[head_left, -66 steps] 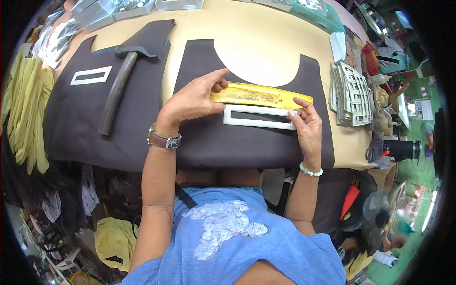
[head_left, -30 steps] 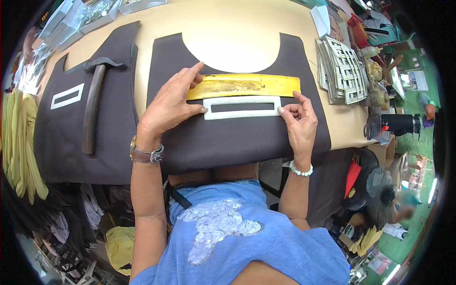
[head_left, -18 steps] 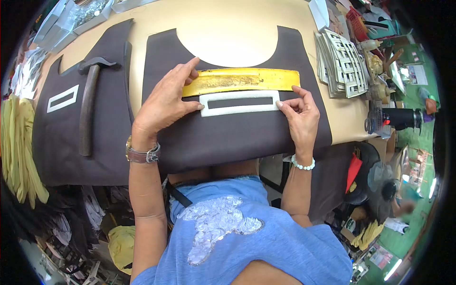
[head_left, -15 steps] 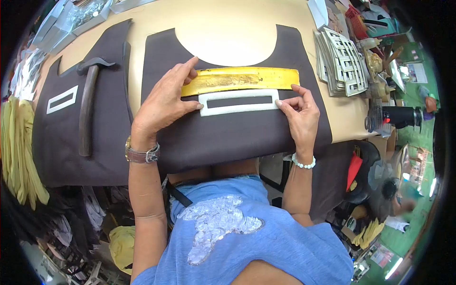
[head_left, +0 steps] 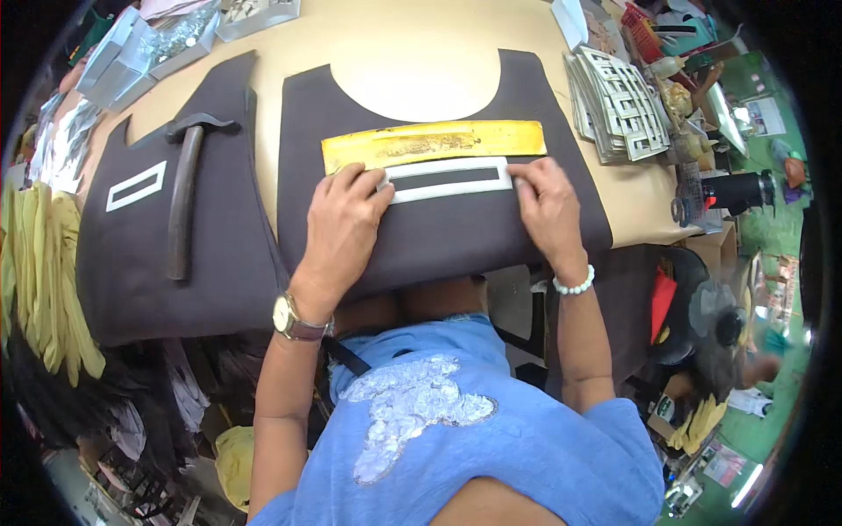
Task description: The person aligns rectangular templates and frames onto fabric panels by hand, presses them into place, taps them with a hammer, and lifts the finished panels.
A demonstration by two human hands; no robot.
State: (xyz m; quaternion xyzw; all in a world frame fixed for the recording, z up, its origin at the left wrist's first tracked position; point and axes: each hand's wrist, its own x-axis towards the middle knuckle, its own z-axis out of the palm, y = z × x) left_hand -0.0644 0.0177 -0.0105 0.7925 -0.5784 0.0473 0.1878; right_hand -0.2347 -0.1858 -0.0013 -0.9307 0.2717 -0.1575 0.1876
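A white rectangular frame (head_left: 452,192) with a long slot lies on the dark fabric panel (head_left: 438,237) in front of me. My left hand (head_left: 344,219) has its fingers curled at the frame's left end, with the fingertips near the lower edge of a yellow strip. At the right end, my right hand (head_left: 551,206) pinches the frame between thumb and bent fingers. The worn yellow strip (head_left: 438,143) lies just above the frame, below the panel's curved neckline. Part of the frame's left end is hidden by my left hand.
A hammer (head_left: 184,202) rests on another dark panel (head_left: 127,254) at left, beside a similar white frame (head_left: 137,187). Pale cut-out pieces (head_left: 627,105) are stacked at right. Boxes (head_left: 180,39) stand at the back left. Yellow fabric (head_left: 53,280) hangs over the left edge.
Both hands have come off the yellow strip, and their fingers have curled in at the frame's ends. A gap now shows between strip and frame on the left.
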